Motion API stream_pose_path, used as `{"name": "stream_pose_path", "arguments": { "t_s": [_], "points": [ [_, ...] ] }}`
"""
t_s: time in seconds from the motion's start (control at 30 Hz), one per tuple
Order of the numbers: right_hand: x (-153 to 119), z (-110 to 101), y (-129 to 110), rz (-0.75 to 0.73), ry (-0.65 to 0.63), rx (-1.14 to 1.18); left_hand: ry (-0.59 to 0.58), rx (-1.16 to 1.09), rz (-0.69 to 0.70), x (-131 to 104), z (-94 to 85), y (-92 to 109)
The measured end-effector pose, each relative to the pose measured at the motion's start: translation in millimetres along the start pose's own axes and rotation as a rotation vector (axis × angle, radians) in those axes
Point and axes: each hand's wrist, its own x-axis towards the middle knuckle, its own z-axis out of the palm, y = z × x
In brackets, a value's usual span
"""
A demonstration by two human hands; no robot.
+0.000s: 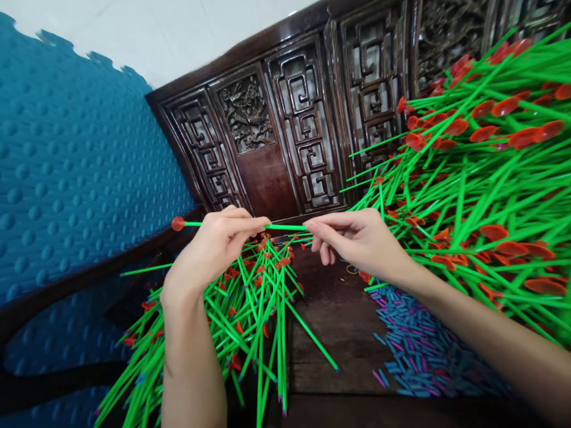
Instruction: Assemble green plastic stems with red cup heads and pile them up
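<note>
A thin green plastic stick (285, 227) with a red cup-shaped end (178, 223) stretches level between my hands. My left hand (223, 238) is closed around the stick near its red end. At the other end, my right hand (352, 238) pinches the tip between thumb and fingers; whether a small piece is also in that pinch is hidden. Below my left hand lies a heap of green sticks (263, 315), several with blue or purple tips. Under my right forearm are many short blue and purple tube pieces (414, 345).
A much larger pile of green sticks with red ends (482, 190) fills the right side. Behind stands a carved dark wooden backrest (267, 178). A blue bumpy foam mat (80, 160) is at left, beside a dark wooden armrest (89, 279). The wooden seat (330, 321) lies beneath.
</note>
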Motion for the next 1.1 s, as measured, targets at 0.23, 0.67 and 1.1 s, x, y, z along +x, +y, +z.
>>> {"name": "stream_pose_path", "arguments": {
  "t_s": [0.23, 0.67, 1.1],
  "points": [
    [-0.8, 1.4, 6.5, -0.002, 0.003, -0.086, -0.089, -0.02, -0.044, -3.6, -2.1, 4.7],
    [2.3, -0.1, -4.0, 0.052, 0.185, 0.114, -0.011, -0.022, -0.056, -1.5, -1.5, 8.6],
    [2.4, -1.2, -5.4, 0.049, 0.138, 0.163, 0.006, -0.019, -0.013, -2.8, -3.7, 10.2]
  ]
}}
